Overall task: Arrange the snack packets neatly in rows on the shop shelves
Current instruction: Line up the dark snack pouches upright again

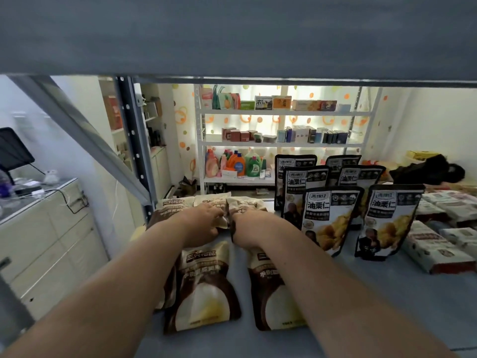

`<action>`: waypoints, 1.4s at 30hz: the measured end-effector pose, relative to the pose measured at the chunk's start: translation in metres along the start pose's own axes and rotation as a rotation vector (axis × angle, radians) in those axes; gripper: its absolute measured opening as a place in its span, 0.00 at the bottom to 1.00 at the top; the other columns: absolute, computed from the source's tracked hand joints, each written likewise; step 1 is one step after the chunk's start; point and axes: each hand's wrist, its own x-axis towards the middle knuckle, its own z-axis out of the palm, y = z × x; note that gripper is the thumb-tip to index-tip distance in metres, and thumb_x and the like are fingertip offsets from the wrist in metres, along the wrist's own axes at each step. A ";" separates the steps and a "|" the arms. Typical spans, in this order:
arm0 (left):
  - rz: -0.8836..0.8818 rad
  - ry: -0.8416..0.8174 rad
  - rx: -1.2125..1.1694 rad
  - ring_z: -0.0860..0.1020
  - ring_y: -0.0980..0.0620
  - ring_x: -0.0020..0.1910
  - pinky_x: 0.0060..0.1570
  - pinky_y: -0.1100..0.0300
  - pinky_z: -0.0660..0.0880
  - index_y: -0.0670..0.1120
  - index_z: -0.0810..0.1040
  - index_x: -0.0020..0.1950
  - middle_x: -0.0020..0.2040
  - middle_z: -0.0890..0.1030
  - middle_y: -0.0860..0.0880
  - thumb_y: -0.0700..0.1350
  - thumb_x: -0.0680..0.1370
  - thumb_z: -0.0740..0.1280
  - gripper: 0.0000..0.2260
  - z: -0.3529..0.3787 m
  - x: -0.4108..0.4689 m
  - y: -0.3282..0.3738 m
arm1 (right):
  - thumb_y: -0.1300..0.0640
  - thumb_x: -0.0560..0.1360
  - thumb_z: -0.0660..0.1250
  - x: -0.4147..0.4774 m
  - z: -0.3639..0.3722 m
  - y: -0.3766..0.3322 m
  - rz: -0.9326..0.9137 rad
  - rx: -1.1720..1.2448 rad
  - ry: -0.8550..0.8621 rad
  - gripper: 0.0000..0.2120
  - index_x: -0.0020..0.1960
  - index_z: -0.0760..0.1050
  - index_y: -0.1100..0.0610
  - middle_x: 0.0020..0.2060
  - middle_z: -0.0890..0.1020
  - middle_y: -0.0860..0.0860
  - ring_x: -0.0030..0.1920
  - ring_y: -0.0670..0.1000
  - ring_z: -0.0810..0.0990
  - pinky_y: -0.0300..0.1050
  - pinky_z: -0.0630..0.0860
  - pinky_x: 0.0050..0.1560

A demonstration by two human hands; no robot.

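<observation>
Cream-and-brown snack packets (204, 288) lie on the blue-grey shelf (361, 293); fingers of left hand (204, 223) and right hand (249, 228) grip packet edges.

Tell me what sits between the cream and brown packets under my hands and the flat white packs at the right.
Upright black pouches stand there in two rows, seen in the head view.

The brown packets (204, 285) under the left hand (204, 224) and the right hand (251, 228), and those just beyond them, read "三只松鼠" on a dark band. The black pouches (329, 218) to the right of the right hand read "油栗仁" in large characters. Far beyond both hands, a box (263, 102) bears "浓".
</observation>
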 end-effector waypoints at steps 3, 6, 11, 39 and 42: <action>0.005 0.007 -0.012 0.70 0.46 0.68 0.67 0.49 0.69 0.51 0.65 0.75 0.72 0.68 0.47 0.49 0.77 0.64 0.26 0.000 -0.002 -0.002 | 0.56 0.79 0.59 0.002 -0.006 0.000 -0.001 0.024 -0.023 0.21 0.71 0.67 0.57 0.66 0.73 0.59 0.65 0.59 0.72 0.54 0.71 0.60; 0.000 0.017 -0.030 0.71 0.45 0.67 0.65 0.49 0.71 0.53 0.66 0.74 0.71 0.69 0.48 0.50 0.76 0.64 0.26 -0.001 -0.003 -0.001 | 0.54 0.78 0.60 0.002 -0.007 0.003 -0.001 0.037 -0.015 0.20 0.69 0.69 0.57 0.63 0.75 0.58 0.61 0.58 0.74 0.52 0.74 0.56; -0.001 0.009 -0.023 0.71 0.44 0.66 0.64 0.48 0.71 0.54 0.65 0.74 0.71 0.68 0.48 0.51 0.76 0.64 0.26 -0.002 -0.003 -0.002 | 0.53 0.77 0.61 0.006 -0.008 0.004 0.009 0.050 -0.006 0.19 0.67 0.71 0.56 0.60 0.77 0.56 0.58 0.57 0.75 0.50 0.74 0.53; -0.352 0.181 -0.022 0.77 0.46 0.48 0.48 0.52 0.77 0.48 0.77 0.60 0.52 0.78 0.47 0.54 0.76 0.64 0.16 0.006 -0.002 -0.051 | 0.52 0.77 0.61 0.026 -0.010 -0.031 -0.139 0.038 0.033 0.28 0.75 0.61 0.43 0.72 0.67 0.53 0.70 0.58 0.68 0.60 0.71 0.61; -0.348 0.170 -0.055 0.77 0.46 0.49 0.52 0.50 0.78 0.47 0.77 0.59 0.53 0.77 0.46 0.53 0.74 0.66 0.16 0.007 -0.003 -0.053 | 0.47 0.77 0.62 0.029 -0.007 -0.031 -0.159 -0.027 -0.019 0.26 0.74 0.63 0.42 0.71 0.70 0.53 0.68 0.58 0.71 0.59 0.72 0.59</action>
